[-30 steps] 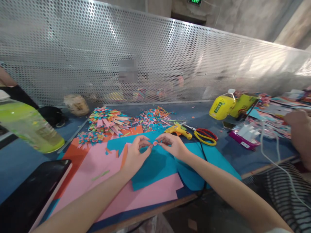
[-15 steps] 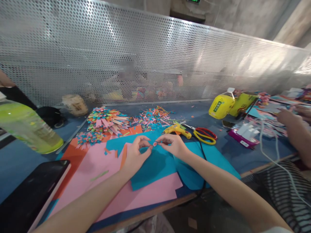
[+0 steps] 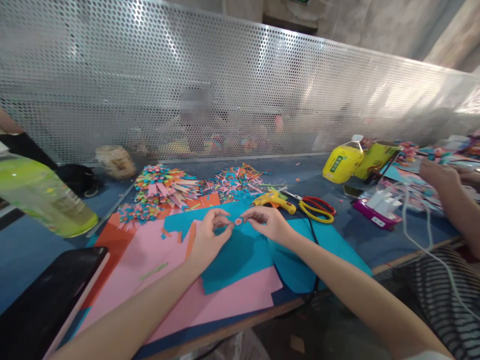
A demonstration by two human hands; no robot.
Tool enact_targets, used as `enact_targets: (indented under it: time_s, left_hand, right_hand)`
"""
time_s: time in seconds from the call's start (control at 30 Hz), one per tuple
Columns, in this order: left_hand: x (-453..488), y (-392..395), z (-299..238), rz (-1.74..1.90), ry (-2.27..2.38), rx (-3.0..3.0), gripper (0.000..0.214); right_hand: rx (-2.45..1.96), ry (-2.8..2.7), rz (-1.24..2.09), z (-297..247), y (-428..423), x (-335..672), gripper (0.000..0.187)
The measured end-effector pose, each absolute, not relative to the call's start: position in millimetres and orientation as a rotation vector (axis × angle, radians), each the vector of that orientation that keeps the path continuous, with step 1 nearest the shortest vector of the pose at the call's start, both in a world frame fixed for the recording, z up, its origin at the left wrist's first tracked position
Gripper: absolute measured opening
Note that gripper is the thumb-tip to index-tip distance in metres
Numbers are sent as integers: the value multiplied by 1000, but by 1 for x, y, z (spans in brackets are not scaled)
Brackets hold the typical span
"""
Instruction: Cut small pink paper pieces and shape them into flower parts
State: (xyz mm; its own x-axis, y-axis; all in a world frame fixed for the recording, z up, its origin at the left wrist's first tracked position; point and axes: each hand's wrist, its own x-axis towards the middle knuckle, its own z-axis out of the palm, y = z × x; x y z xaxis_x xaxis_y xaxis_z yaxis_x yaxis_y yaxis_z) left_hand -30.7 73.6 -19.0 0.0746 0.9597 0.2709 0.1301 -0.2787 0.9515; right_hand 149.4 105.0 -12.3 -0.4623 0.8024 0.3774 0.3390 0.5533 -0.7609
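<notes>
A small pink rolled paper coil (image 3: 238,221) sits between my two hands, above a blue paper sheet (image 3: 234,265). My right hand (image 3: 268,223) pinches the coil's right side with thumb and forefinger. From the left, my left hand (image 3: 213,232) comes close to it, fingers curled and thumb and fingertips drawn together. Whatever those left fingertips hold is too small to make out. Pink paper (image 3: 131,270) lies under my left forearm, with orange strips near the wrist. Just beyond my right hand lie a yellow glue gun (image 3: 275,198) and scissors with red and yellow handles (image 3: 318,210).
Fringed paper flowers (image 3: 163,185) and a heap of paper snippets (image 3: 238,182) lie behind my hands. At left are a green bottle (image 3: 48,200) and a black tablet-like device (image 3: 52,295). A yellow bottle (image 3: 341,162), purple power strip (image 3: 377,212) and another person's hand (image 3: 440,177) are at right.
The pink coil now shows its round face more fully between my fingertips. My hands have barely shifted. The other person's hand at right has moved a little left.
</notes>
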Motion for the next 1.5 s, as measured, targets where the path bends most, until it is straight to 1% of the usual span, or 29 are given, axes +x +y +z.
enact_targets:
  time_s: [0.2,0.43,0.73,0.93,1.13,1.5]
  left_hand:
    - [-30,74,-20,1298,1134,1580,20]
    - [-30,74,-21,1298,1111,1615,20]
    - [-29,73,-21,1287,1060,1653,19]
    - [-31,77,-23,1309,1092,1480,23]
    - [-31,76,-22,1284,1116,1495,23]
    - [-29,72,-15,1265,1138,1512,22]
  right_hand:
    - [-973,-2004,834,-5,100,145,19]
    - [-922,-1960,866,-15,106,145,14]
    - [-881,-1909,926,-14,106,146,10]
    - [-919,-1894,896,-11,104,145,13]
    - [-933,-1900,929,-13,105,146,20]
    - [-965,-1932,1004,-17,108,146,19]
